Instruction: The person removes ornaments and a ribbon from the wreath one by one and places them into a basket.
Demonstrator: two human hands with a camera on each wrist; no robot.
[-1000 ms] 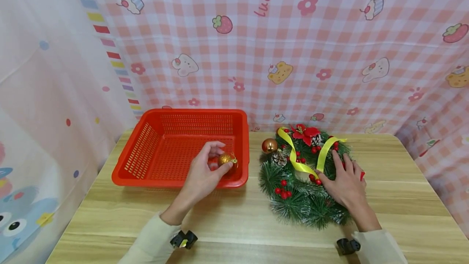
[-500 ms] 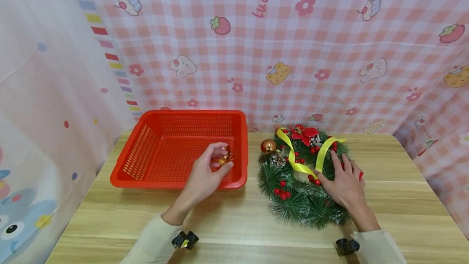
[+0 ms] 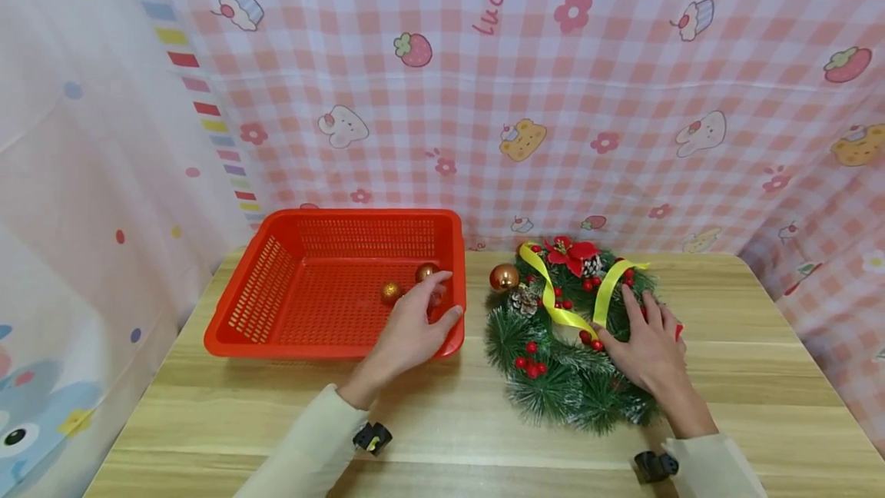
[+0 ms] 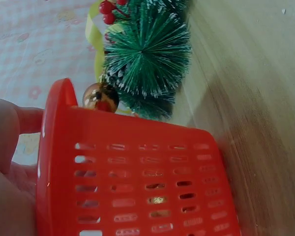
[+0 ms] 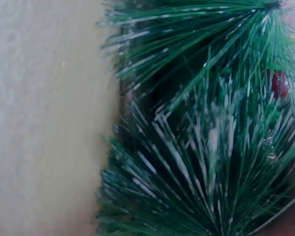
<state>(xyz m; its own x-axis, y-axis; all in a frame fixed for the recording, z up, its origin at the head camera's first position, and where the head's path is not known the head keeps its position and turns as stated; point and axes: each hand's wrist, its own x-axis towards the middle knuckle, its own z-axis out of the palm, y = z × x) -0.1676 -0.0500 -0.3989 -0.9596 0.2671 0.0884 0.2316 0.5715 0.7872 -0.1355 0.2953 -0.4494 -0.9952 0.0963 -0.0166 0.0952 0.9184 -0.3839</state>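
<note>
1. My left hand [image 3: 415,329], just below centre of the head frame: over the right end of the red basket [image 3: 276,350], fingers bent, thumb standing apart from them. No object visible in the gap; underside hidden.
2. Basket, left of centre. In its right half, a glittery gold ball [image 3: 391,293] lies on the perforated floor, left of my fingers; a shiny copper ball [image 3: 425,272] sits farther right, partly behind them.
3. My right hand [image 3: 653,348], lower right: fingers spread and resting on the right side of the green wreath [image 3: 542,390], gripping nothing that I can see.
4. Wreath, right of centre, flat on the table [image 3: 774,375]. Loose curves of yellow ribbon [image 3: 605,294] across it; red flower [image 3: 568,254] at its top; red berries [image 3: 531,363] lower left; larger bauble [image 3: 504,277] at its upper left edge.
5. Left wrist view: slotted basket wall fills the lower middle, my hand at the left edge.
</note>
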